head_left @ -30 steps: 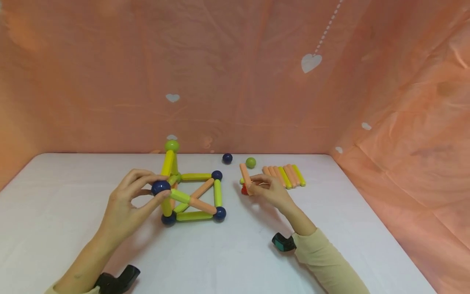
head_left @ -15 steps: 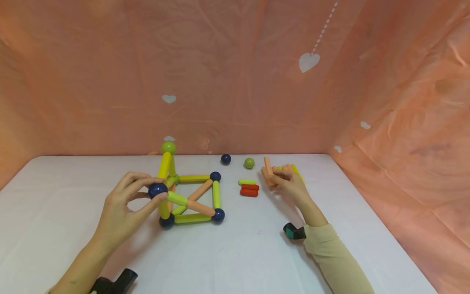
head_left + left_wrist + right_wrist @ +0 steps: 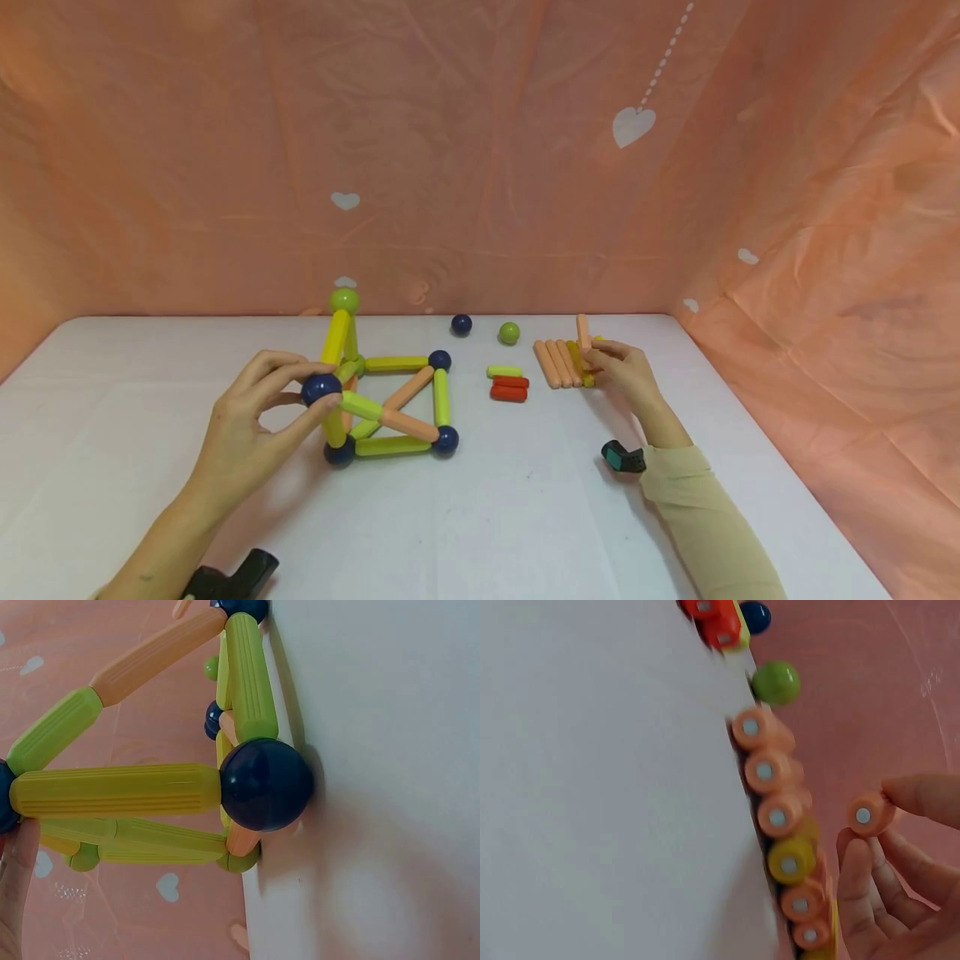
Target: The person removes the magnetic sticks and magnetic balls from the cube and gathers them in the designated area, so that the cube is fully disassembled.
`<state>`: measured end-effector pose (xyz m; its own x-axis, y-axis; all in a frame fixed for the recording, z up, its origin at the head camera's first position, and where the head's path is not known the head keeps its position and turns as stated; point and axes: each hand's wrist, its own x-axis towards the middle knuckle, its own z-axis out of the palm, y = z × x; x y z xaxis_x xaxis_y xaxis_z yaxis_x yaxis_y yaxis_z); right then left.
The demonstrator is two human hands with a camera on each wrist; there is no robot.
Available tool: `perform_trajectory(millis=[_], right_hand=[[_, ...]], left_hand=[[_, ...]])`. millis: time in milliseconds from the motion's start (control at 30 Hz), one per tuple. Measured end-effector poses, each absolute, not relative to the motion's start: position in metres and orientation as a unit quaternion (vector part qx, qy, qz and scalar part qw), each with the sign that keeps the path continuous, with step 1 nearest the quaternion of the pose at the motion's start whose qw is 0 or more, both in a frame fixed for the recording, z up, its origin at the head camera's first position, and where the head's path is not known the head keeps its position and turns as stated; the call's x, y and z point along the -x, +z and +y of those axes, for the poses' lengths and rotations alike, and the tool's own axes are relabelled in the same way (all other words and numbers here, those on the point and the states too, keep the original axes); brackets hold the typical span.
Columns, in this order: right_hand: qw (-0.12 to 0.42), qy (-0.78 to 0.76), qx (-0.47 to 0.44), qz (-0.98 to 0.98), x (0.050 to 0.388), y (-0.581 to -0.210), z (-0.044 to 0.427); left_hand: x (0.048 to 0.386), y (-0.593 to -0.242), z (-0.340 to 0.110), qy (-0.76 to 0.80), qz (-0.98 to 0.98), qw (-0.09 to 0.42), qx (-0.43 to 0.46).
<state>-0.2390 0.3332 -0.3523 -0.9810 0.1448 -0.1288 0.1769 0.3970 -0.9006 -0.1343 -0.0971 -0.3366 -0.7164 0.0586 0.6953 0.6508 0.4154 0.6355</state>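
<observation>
left hand point(image 3: 255, 417) pinches a blue ball point(image 3: 321, 389), right hand point(image 3: 630, 379) a peach stick point(image 3: 582, 330), roomy surface point(image 3: 495, 525) nearer, orange cloth point(image 3: 465, 167) behind

Eight balls are counted in all, five dark blue balls point(image 3: 461, 324) and three green balls point(image 3: 509, 332), and apart from these are seen two short red rods point(image 3: 509, 395) and one short light green rod point(image 3: 504, 371). Five peach rods point(image 3: 547, 365) and two yellow rods point(image 3: 801, 859) are lined up in a row, with one more, a raised peach rod point(image 3: 583, 329), held above. Two hands point(image 3: 251, 412) point(image 3: 630, 375) and one joined frame point(image 3: 393, 446), its overlapping rods not surely countable, are shown.
</observation>
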Motion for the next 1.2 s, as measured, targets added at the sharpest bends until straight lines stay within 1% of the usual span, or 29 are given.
perform_trajectory(millis=[167, 367, 500, 767, 933, 1133, 1200], right_hand=[[-0.009, -0.514, -0.124, 0.848, 0.241, -0.350, 0.344], [-0.043, -0.498, -0.178, 0.848, 0.241, -0.353, 0.356], [-0.047, -0.506, -0.210, 0.835, 0.241, -0.357, 0.361], [-0.003, -0.451, -0.234, 0.861, 0.240, -0.363, 0.369], [0.005, -0.442, -0.226, 0.868, 0.239, -0.363, 0.368], [0.067, -0.375, -0.198, 0.903, 0.236, -0.353, 0.363], [0.068, -0.354, -0.184, 0.914, 0.235, -0.348, 0.360]], left_hand=[[0.134, -0.337, -0.098, -0.491, -0.785, 0.303, 0.226], [0.133, -0.339, -0.098, -0.492, -0.783, 0.306, 0.227], [0.133, -0.340, -0.098, -0.494, -0.780, 0.308, 0.230], [0.131, -0.339, -0.098, -0.493, -0.786, 0.301, 0.220], [0.131, -0.339, -0.098, -0.491, -0.785, 0.305, 0.223], [0.133, -0.339, -0.097, -0.486, -0.785, 0.310, 0.228], [0.134, -0.339, -0.096, -0.487, -0.784, 0.308, 0.232]])
